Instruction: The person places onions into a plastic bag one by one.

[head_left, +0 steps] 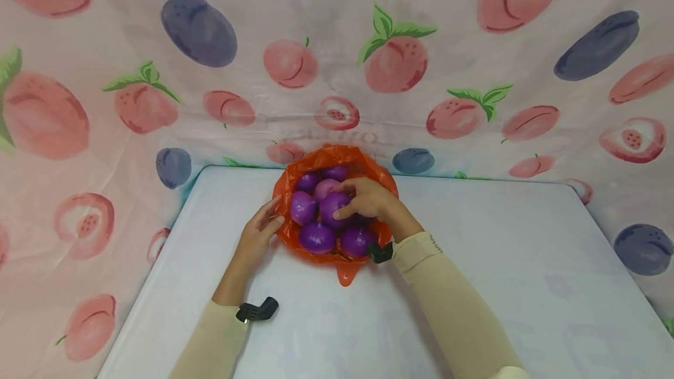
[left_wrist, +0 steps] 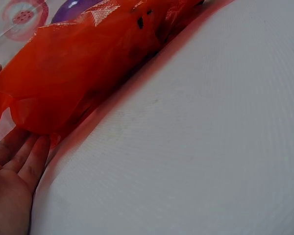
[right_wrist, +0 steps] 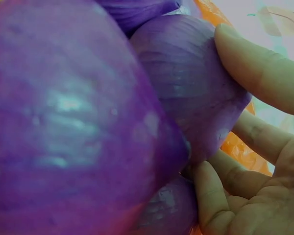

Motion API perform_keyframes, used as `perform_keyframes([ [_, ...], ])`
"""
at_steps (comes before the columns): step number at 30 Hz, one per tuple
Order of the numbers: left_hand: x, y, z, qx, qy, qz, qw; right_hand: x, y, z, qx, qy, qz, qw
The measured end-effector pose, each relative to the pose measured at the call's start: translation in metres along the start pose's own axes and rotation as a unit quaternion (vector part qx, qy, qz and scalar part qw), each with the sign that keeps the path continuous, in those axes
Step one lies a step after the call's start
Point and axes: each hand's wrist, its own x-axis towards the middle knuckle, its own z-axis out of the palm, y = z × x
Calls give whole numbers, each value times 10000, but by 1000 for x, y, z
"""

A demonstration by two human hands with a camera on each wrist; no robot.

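While the left hand (head_left: 258,233) lay w/ straight fingers against the outer left side of the orange plastic bag (head_left: 288,179), the right hand (head_left: 368,199) reached inside, fingers curled round one purple onion (head_left: 334,208) near the middle of the pile. That bag sat open on the white tabletop (head_left: 500,262), towards the back edge, w/ several more onions (head_left: 317,237) packed round the gripped one. Judging by this, the step in hand looked like picking a single onion out; the next move would prob. call for a straight lift so the neighbours didn't roll, plus the left hand steadying the thin plastic. The right wrist view was filled by onion skin at close range, so the grip showed only in part. The left wrist view cut off most of the left hand, and the bag's bottom and exact onion count stayed hidden
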Motion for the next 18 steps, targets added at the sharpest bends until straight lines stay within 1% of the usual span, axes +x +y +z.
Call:
perform_keyframes([
  [3, 0, 0, 0, -54, -6, 1, 10000, 0, 0, 1, -36, -6, -30, 10000],
  [8, 0, 0, 0, 23, -9, 3, 10000, 0, 0, 0, -25, -37, -44, 10000],
  [12, 1, 0, -1, 24, -19, -9, 10000, 1, 3, -3, 31, -54, -260, 9996],
  [15, 1, 0, -1, -51, -19, -71, 10000, 1, 5, -6, 196, -109, -435, 9988],
  [18, 1, 0, 0, -134, -21, -94, 9999, 1, 7, -8, 312, -192, -485, 9981],
])
